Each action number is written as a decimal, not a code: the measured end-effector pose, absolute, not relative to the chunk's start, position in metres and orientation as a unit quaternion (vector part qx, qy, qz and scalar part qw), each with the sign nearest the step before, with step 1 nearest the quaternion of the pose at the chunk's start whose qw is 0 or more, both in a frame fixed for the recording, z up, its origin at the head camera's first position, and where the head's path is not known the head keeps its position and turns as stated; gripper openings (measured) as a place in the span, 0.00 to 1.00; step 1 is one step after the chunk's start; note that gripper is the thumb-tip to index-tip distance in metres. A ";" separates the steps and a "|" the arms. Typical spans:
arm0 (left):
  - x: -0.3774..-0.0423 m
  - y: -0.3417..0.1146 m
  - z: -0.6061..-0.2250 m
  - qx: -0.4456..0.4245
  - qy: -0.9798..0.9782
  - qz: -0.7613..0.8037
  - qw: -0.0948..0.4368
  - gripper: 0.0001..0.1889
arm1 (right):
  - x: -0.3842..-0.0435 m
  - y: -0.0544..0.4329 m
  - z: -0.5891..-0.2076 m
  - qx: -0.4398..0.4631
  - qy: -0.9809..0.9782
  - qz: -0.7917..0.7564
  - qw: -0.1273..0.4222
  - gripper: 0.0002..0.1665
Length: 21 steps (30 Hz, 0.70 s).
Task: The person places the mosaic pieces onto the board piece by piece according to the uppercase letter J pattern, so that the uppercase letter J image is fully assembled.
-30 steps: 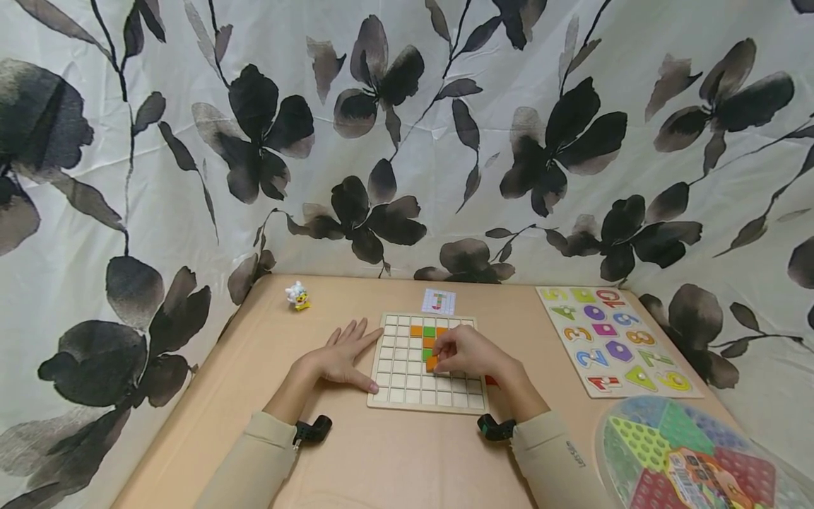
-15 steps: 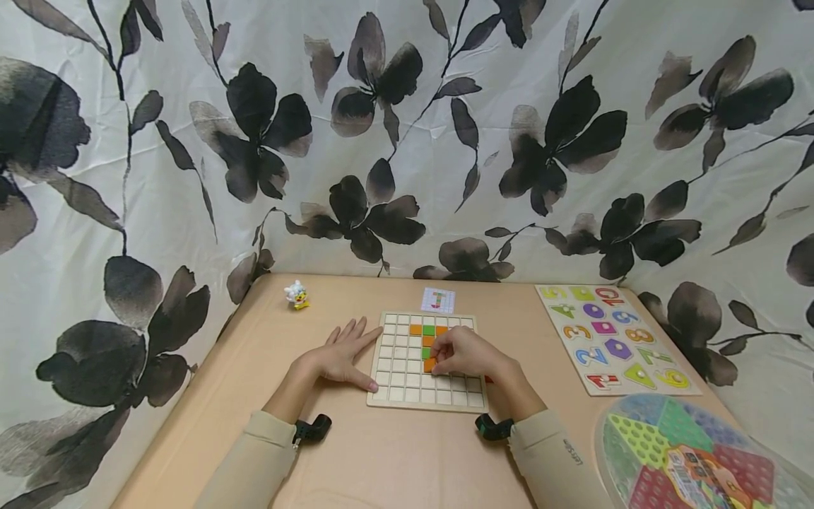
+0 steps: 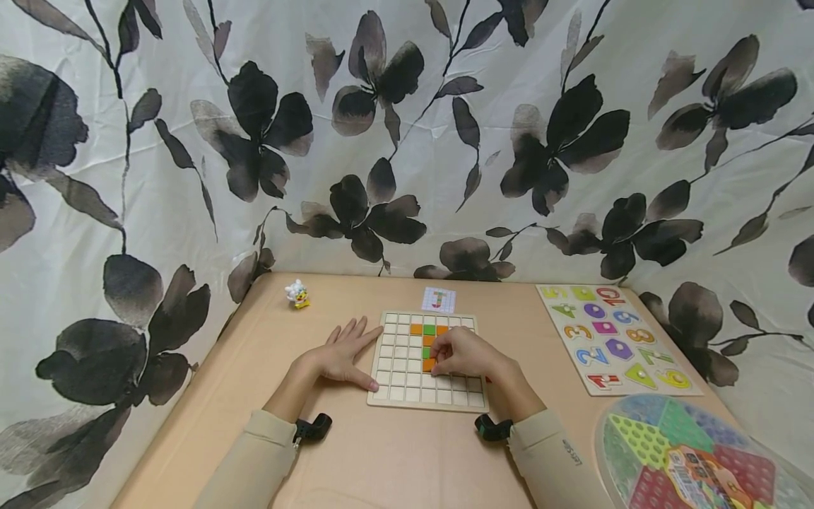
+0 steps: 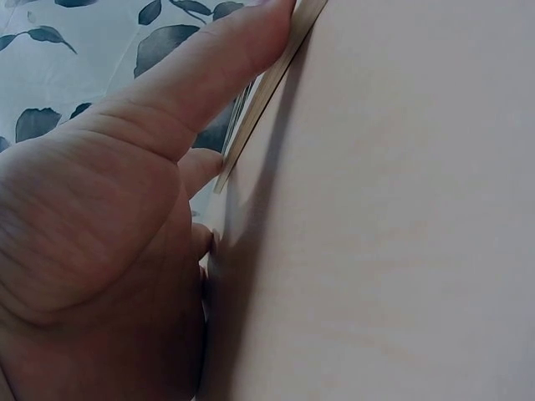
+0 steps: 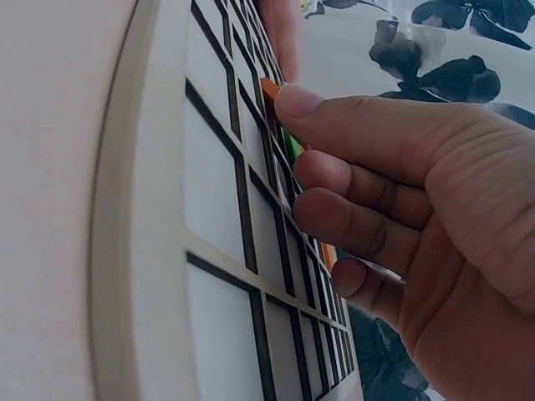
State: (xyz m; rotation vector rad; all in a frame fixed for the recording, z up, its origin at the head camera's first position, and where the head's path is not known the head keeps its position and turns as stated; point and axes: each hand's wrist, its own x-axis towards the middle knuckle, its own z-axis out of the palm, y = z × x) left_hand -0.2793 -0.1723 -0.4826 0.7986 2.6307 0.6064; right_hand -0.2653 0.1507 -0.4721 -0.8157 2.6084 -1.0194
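Note:
A wooden grid board [image 3: 396,396] with square cells lies in front of me. Orange and green square tiles sit in it, a row across the upper cells and a column running down. My right hand [image 3: 469,353] is over the board's right half, thumb and fingertips pinching the lowest orange tile [image 3: 428,365] of the column. The right wrist view has the thumb at this orange tile [image 5: 268,90], its edge standing slightly up from the grid. My left hand [image 3: 340,362] lies spread on the table, thumb and index finger touching the board's left edge.
A small pattern card [image 3: 439,300] lies behind the board. A white toy figure [image 3: 297,294] stands at the back left. To the right are a number puzzle board [image 3: 585,339] and a round, colourful game board [image 3: 689,452]. A red piece [image 3: 488,380] shows beside the right wrist.
The right hand has shifted slightly left with the orange tile, which has come from askew into line with the column. The left hand stays in place.

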 end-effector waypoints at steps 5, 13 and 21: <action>-0.279 -0.172 -0.482 0.280 0.922 0.210 0.164 0.66 | -0.265 0.150 -0.472 -0.281 0.888 -0.345 0.113 0.11; -0.280 -0.172 -0.483 0.279 0.923 0.208 0.167 0.66 | -0.264 0.151 -0.474 -0.284 0.889 -0.343 0.107 0.11; -0.281 -0.174 -0.485 0.286 0.919 0.217 0.164 0.67 | -0.265 0.151 -0.474 -0.283 0.889 -0.342 0.109 0.11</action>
